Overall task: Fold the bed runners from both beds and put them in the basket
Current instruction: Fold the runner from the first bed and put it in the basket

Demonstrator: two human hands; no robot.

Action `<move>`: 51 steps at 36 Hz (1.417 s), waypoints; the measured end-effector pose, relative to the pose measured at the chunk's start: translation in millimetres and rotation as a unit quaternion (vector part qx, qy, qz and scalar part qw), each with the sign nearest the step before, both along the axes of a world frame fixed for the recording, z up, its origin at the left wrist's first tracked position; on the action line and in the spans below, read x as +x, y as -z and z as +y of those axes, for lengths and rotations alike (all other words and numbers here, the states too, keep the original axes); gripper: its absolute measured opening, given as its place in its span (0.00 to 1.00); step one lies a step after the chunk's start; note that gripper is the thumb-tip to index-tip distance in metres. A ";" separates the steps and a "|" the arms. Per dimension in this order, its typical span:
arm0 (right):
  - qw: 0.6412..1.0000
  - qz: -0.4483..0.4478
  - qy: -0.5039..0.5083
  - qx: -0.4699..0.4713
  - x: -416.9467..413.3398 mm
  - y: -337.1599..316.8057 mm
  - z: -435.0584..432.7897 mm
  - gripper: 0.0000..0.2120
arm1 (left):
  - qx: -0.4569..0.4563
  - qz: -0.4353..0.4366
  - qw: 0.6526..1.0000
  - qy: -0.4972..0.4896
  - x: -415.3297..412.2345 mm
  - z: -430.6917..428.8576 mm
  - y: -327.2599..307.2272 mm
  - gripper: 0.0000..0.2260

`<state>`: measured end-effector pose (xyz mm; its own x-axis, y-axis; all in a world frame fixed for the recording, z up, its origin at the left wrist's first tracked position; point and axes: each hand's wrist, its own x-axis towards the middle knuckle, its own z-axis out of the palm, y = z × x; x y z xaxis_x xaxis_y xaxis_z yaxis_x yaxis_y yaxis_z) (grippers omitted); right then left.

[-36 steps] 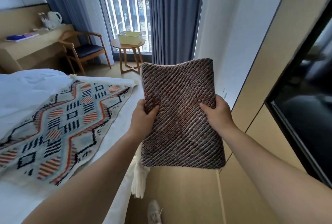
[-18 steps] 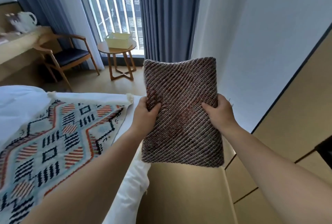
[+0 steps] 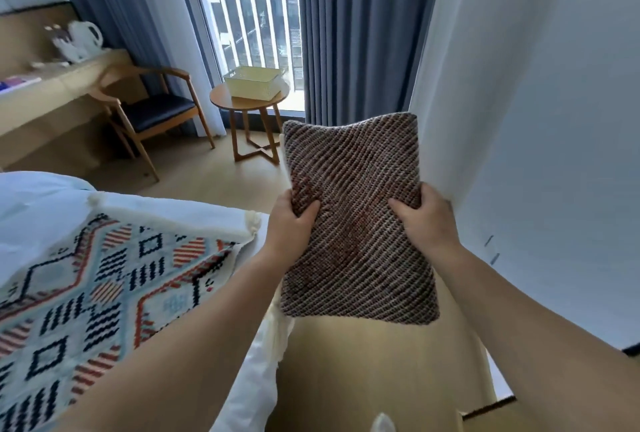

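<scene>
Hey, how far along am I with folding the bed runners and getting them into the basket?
Done: one runner looks folded, the brown striped bundle. In hand: the left hand and right hand grip its sides, holding it in the air. Left: it is not yet in the yellow basket on the round table by the window, and the patterned runner lies unfolded on the bed.

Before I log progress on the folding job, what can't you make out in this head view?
- Basket on the round table: its inside is too far and shallow-angled to tell what it holds.
- Folded runner, held by the left hand and right hand: its layers and back face are hidden.
- Patterned runner on the bed: cut off by the left edge and covered by the left forearm.
- Second bed: out of frame.
</scene>
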<state>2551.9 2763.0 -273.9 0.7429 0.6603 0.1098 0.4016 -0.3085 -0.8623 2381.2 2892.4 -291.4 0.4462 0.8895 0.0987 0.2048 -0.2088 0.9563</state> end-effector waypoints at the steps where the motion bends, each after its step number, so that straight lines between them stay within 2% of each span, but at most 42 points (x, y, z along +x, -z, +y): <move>1: 1.000 -0.005 -0.003 -0.008 15.7 -1.0 9.5 0.18 | -0.004 0.002 1.000 -0.005 14.4 8.5 -0.3 0.10; 12: 0.996 0.059 -0.061 0.000 150.7 -3.7 120.9 0.15 | -0.030 0.002 0.999 -0.034 138.9 103.4 -2.9 0.09; 21: 0.997 0.047 -0.065 -0.012 228.2 13.2 233.8 0.15 | -0.022 -0.005 1.000 -0.016 204.8 214.9 13.9 0.09; 30: 0.998 0.016 -0.056 -0.015 282.9 13.6 387.1 0.16 | -0.048 -0.012 0.998 -0.024 252.6 379.3 31.0 0.10; 35: 0.998 0.030 -0.046 -0.005 312.4 6.4 464.4 0.16 | -0.068 -0.012 0.998 -0.002 268.0 473.1 23.4 0.11; 42: 0.998 0.026 -0.064 0.011 342.7 5.1 555.4 0.15 | -0.039 -0.008 0.999 -0.010 294.2 559.1 9.6 0.10; 47: 0.996 0.008 -0.088 -0.001 372.6 7.9 617.9 0.16 | -0.027 0.007 0.999 -0.044 319.0 613.7 10.3 0.15; 51: 0.993 0.003 -0.114 0.009 402.9 16.2 672.3 0.15 | -0.020 0.016 0.998 -0.058 342.3 657.0 18.9 0.14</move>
